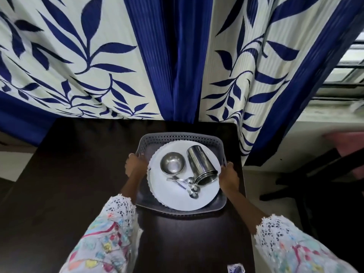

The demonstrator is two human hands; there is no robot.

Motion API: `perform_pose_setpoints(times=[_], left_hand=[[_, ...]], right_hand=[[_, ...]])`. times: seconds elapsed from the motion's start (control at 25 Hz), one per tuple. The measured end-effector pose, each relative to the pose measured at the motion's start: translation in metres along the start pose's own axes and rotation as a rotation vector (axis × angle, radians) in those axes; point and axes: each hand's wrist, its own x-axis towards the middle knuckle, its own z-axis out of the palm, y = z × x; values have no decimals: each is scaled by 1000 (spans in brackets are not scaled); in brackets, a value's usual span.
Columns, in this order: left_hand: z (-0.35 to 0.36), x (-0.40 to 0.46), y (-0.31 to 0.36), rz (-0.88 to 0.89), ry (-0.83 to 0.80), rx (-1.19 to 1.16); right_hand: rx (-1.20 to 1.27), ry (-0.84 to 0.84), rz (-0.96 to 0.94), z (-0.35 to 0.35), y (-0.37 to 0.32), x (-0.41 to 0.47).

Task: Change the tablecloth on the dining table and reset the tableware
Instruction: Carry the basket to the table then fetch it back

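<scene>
A grey perforated tray (177, 137) sits over the far right part of the dark bare table (69, 174). In it lies a white plate (206, 198) carrying a steel bowl (173, 163), a steel tumbler on its side (201, 164) and a few steel spoons (189, 186). My left hand (135, 164) grips the tray's left rim. My right hand (228, 174) grips its right rim. Whether the tray rests on the table or is lifted, I cannot tell.
A white curtain with blue leaves and blue bands (118, 56) hangs right behind the table's far edge. A window (346, 62) is at the upper right. A dark chair (315, 174) stands to the right of the table. A small blue-patterned item (235, 268) shows at the bottom edge.
</scene>
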Motion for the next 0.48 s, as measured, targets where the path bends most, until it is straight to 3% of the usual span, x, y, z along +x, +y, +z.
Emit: perform_pose_setpoints(times=[0.36,0.48], left_hand=[[-6,-40,-50,-27,-122,-61],[-6,-74,-62,-78,-143,-68]], right_hand=[[-211,53,-72,0,51,-42],[-5,114,-42,-3,82,-82]])
